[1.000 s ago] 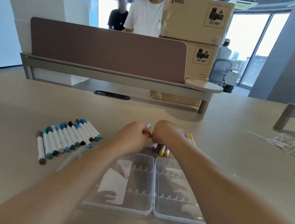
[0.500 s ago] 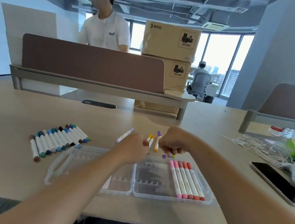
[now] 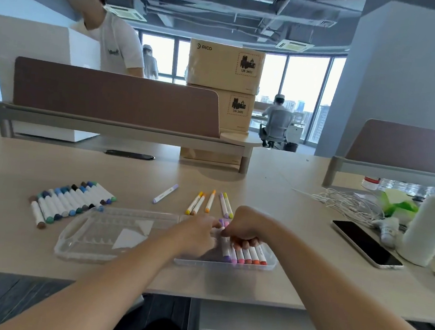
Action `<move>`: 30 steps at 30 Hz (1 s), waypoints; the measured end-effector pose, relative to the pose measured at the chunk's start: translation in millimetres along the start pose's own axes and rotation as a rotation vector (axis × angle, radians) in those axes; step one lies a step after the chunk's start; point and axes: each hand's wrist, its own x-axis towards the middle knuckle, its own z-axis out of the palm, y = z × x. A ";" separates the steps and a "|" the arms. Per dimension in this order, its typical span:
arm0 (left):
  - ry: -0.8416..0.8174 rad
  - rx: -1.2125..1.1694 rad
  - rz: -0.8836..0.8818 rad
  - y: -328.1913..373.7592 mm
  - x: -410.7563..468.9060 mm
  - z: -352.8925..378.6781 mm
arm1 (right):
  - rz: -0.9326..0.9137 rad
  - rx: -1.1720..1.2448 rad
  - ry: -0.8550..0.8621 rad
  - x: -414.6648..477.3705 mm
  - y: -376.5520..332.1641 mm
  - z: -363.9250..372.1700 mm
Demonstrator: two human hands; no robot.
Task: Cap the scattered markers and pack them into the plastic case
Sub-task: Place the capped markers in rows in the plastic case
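Fingers of my right hand curl and pinch a purple marker. My left hand touches it too, but blur hides whether it grips. On the tabletop the plastic case lies open under my hands, its right half holding a packed row running purple to orange. From my hands, a blue-green row lies at 9 o'clock, a phone at 3, five loose markers at 12 and a lilac marker at 11.

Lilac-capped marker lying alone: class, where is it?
In the head view the lilac-capped marker lies on the table beyond the plastic case, between the blue-green marker row to the left and the yellow-orange markers to the right.
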 end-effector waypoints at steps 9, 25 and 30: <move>-0.095 -0.024 0.068 0.1 1.5 2.8 | 0.011 0.079 -0.034 13.0 9.5 2.5; -0.080 0.044 0.022 -5.8 9.7 6.4 | 0.034 -0.082 -0.126 20.7 2.3 -7.6; -0.007 -0.081 -0.023 -13.1 15.0 -7.8 | 0.012 0.002 -0.035 25.1 1.7 -15.3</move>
